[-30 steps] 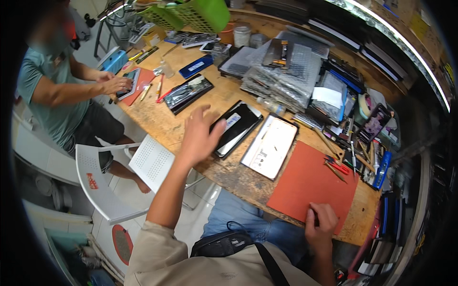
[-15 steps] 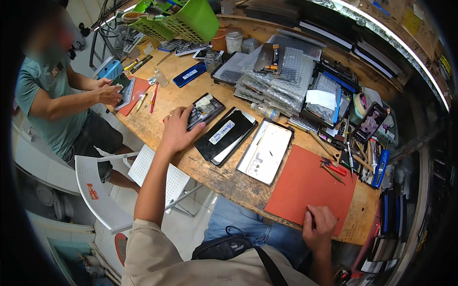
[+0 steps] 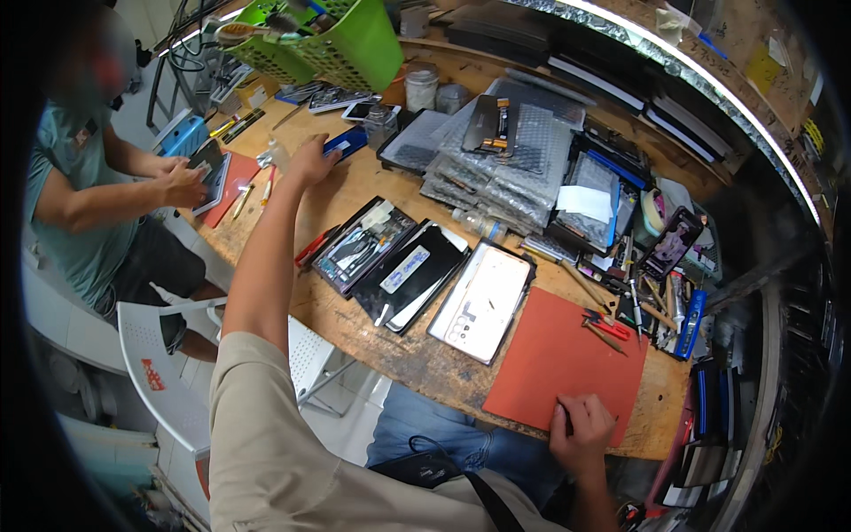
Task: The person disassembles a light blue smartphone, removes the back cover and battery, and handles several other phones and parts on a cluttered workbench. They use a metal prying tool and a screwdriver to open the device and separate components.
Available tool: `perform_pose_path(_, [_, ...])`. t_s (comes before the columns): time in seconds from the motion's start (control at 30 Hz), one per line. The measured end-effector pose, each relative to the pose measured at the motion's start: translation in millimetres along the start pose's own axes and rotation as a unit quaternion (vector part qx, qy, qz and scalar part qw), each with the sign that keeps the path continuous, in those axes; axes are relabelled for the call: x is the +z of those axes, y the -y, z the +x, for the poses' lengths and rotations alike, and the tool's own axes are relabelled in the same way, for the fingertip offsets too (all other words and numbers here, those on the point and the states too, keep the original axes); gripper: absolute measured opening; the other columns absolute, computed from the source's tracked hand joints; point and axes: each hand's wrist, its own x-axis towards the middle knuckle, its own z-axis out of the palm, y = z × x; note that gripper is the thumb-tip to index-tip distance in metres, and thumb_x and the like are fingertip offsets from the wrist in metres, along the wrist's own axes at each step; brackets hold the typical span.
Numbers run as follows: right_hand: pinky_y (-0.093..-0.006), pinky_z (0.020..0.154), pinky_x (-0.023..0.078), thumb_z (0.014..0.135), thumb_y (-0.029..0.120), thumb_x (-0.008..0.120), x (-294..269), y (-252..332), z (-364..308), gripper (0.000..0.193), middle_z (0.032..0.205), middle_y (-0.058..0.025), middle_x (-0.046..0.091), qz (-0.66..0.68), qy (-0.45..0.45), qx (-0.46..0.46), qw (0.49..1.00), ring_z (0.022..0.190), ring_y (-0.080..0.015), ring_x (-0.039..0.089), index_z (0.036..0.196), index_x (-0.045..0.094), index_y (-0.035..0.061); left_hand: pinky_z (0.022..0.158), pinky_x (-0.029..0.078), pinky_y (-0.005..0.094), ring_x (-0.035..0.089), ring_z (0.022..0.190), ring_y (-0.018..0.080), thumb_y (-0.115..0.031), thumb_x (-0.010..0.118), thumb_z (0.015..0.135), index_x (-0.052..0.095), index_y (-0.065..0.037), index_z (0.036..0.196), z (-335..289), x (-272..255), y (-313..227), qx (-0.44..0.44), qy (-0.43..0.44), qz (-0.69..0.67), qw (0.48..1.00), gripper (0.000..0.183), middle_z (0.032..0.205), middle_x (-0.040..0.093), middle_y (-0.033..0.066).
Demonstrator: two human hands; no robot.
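My left hand [image 3: 315, 160] reaches across the bench, its fingers and thumb closed around the near end of a blue phone-shaped thing [image 3: 350, 142]. Close to my left forearm lies an opened phone [image 3: 365, 244] with its inner parts bare. Right of it is a black phone panel [image 3: 417, 266] with a white label, resting on another device. Beside that, a white panel [image 3: 479, 301] lies in a dark frame. On the near edge of the red mat [image 3: 558, 355], my right hand [image 3: 585, 430] is curled around something small and dark.
Red-handled pliers [image 3: 620, 326] and a wooden-handled tool lie on the mat. Bubble-wrapped packages [image 3: 505, 160] are piled at the back. A green basket [image 3: 346, 49] hangs at the far left. Across the bench, a co-worker's hands [image 3: 182, 182] hold a device.
My left hand has let go of the opened phone and moved farther off to the blue phone-shaped thing. The opened phone now lies alongside the black panel. My right hand stays at the mat.
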Motion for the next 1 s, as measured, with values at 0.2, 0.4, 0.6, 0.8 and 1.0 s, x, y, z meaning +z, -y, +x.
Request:
perform_pose_path(0.2, [-0.0413, 0.061, 0.052, 0.082, 0.003, 0.076, 3.4, 0.8, -0.9, 0.015, 0.082, -0.0111, 0.063, -0.023, -0.02, 0.019, 0.999, 0.071, -0.0305, 0.067, 0.097, 0.073, 0.0032, 0.101, 0.055, 0.0497, 0.068, 0.118, 0.041, -0.053, 0.072, 0.094, 0.071, -0.006, 0.134, -19.3, -6.3, -34.1, -0.018, 0.082, 0.074, 0.994, 0.062, 0.124, 0.069, 0.0237])
perform_pose_path(0.4, [-0.0426, 0.062, 0.052, 0.084, 0.004, 0.075, 3.4, 3.2, -1.7, 0.015, 0.083, -0.0121, 0.063, -0.024, -0.012, 0.031, 0.999, 0.071, -0.0318, 0.066, 0.098, 0.072, 0.0026, 0.098, 0.055, 0.0521, 0.066, 0.116, 0.0435, -0.047, 0.07, 0.096, 0.07, -0.004, 0.131, -89.1, -49.1, -81.8, -0.038, 0.123, 0.101, 0.987, 0.055, 0.124, 0.066, 0.0263])
perform_pose_path(0.6, [-0.0434, 0.061, 0.05, 0.085, 0.003, 0.074, 3.9, 3.5, -1.0, 0.014, 0.083, -0.0124, 0.06, -0.031, -0.004, 0.018, 0.999, 0.069, -0.0325, 0.064, 0.099, 0.072, 0.0021, 0.11, 0.048, 0.0435, 0.064, 0.124, 0.0393, -0.029, 0.075, 0.099, 0.066, -0.004, 0.138, -141.7, -98.0, -125.4, 0.073, -0.055, -0.036, 0.995, 0.048, 0.131, 0.068, 0.0216])
perform_pose_path(0.8, [-0.0428, 0.062, 0.05, 0.085, 0.002, 0.074, 4.4, 2.2, -1.2, 0.016, 0.082, -0.0127, 0.059, -0.049, -0.018, 0.019, 0.998, 0.07, -0.0323, 0.064, 0.1, 0.072, 0.0023, 0.097, 0.055, 0.0372, 0.068, 0.113, 0.0246, -0.012, 0.079, 0.089, 0.061, 0.003, 0.138, -197.2, -204.8, -272.9, 0.312, -0.19, -0.437, 0.822, 0.054, 0.123, 0.068, 0.015])
perform_pose_path(1.0, [-0.0432, 0.062, 0.051, 0.084, 0.001, 0.075, 13.1, 3.5, -6.6, 0.018, 0.083, -0.013, 0.061, -0.018, -0.022, 0.0, 1.0, 0.071, -0.0329, 0.064, 0.102, 0.073, 0.0033, 0.095, 0.055, 0.038, 0.069, 0.111, 0.0256, -0.015, 0.078, 0.089, 0.062, 0.002, 0.133, -226.0, -235.4, -331.9, 0.508, -0.093, -0.497, 0.698, 0.05, 0.12, 0.069, 0.0148])
